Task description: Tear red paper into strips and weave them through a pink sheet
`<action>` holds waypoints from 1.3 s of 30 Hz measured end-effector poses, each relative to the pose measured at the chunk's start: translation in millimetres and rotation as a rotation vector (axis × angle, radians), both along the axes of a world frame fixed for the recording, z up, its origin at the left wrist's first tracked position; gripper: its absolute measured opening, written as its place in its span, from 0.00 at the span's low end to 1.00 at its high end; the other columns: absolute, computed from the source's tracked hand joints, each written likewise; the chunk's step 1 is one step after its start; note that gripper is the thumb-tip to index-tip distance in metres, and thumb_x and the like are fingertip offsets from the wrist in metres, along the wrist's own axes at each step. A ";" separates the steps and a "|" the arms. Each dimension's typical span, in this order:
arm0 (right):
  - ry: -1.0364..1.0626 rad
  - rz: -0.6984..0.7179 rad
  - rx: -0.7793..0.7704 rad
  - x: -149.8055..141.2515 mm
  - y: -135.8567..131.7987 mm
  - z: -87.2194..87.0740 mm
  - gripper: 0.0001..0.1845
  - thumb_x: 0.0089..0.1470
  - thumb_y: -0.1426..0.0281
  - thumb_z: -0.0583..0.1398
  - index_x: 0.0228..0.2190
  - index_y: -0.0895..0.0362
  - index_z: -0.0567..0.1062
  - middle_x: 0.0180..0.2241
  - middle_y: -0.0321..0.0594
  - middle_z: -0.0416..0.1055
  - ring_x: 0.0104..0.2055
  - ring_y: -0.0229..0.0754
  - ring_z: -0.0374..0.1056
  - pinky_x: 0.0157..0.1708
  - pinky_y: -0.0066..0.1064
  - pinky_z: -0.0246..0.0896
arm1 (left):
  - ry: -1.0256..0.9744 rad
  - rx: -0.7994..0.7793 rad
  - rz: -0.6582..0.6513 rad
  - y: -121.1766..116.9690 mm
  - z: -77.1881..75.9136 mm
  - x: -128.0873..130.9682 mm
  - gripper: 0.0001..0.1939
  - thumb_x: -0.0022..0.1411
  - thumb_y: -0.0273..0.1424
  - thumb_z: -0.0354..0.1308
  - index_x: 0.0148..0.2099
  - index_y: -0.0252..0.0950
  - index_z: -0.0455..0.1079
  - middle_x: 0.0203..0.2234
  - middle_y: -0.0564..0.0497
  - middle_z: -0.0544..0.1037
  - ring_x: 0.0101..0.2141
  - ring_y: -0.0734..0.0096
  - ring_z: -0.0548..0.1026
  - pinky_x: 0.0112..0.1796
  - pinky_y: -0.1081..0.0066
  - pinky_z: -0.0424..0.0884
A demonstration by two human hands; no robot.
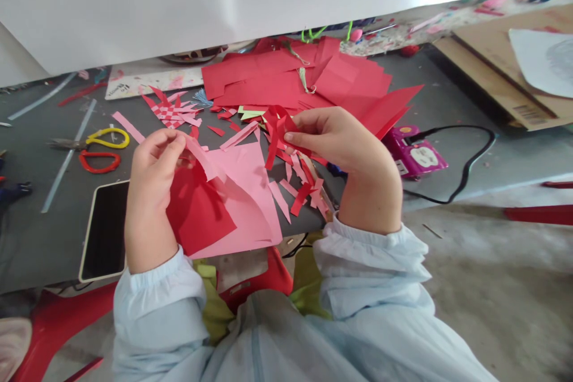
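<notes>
My left hand (150, 197) is closed, thumb and fingers pinching a pink paper strip (201, 158). Right of it, my right hand (353, 146) pinches some folded red paper strips (278, 128) that dangle from the fingertips. Beneath the left hand lies a red paper sheet (201, 212), partly over a larger pink paper sheet (257, 197) that reaches the table's front edge. Red and pink paper scraps (308, 185) are strewn under my right hand. Beyond my left hand is a woven red-and-pink paper piece (170, 113) with pointed strip ends.
Scissors (96, 146) with yellow and orange handles and a phone (105, 233) lie at left. Stacked red paper (268, 77) with tassels is at the back. A purple box (416, 152) with a black cable and some cardboard (496, 83) stand right. A white panel (179, 6) borders the far side.
</notes>
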State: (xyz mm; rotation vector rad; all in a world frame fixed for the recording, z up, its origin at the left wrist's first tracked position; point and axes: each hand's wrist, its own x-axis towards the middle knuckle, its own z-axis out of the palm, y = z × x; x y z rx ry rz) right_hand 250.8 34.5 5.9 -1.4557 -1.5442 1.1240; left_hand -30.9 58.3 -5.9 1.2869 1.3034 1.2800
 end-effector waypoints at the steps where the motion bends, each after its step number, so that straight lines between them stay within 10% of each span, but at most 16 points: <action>1: 0.001 -0.006 -0.002 0.1 -0.1 -0.2 0.08 0.51 0.67 0.67 0.25 0.56 0.75 0.22 0.33 0.64 0.24 0.33 0.56 0.26 0.31 0.50 | 0.001 -0.001 -0.001 0.0 -0.1 -0.1 0.06 0.55 0.34 0.67 0.31 0.38 0.75 0.23 0.52 0.77 0.25 0.73 0.75 0.27 0.76 0.73; 24: 0.153 -0.394 0.094 7.9 -6.9 16.0 0.04 0.58 0.73 0.61 0.33 0.53 0.69 0.23 0.32 0.63 0.19 0.32 0.50 0.21 0.32 0.45 | -0.027 -0.024 0.036 -0.1 1.9 -5.1 0.08 0.55 0.34 0.70 0.31 0.36 0.75 0.26 0.51 0.79 0.25 0.73 0.75 0.27 0.73 0.73; 39: -0.023 -0.329 0.023 8.6 -8.0 18.7 0.08 0.61 0.69 0.62 0.29 0.55 0.71 0.24 0.32 0.58 0.23 0.31 0.51 0.22 0.28 0.49 | -0.067 0.008 0.257 6.0 10.2 -14.3 0.04 0.52 0.26 0.61 0.26 0.36 0.72 0.21 0.54 0.73 0.23 0.77 0.67 0.22 0.77 0.61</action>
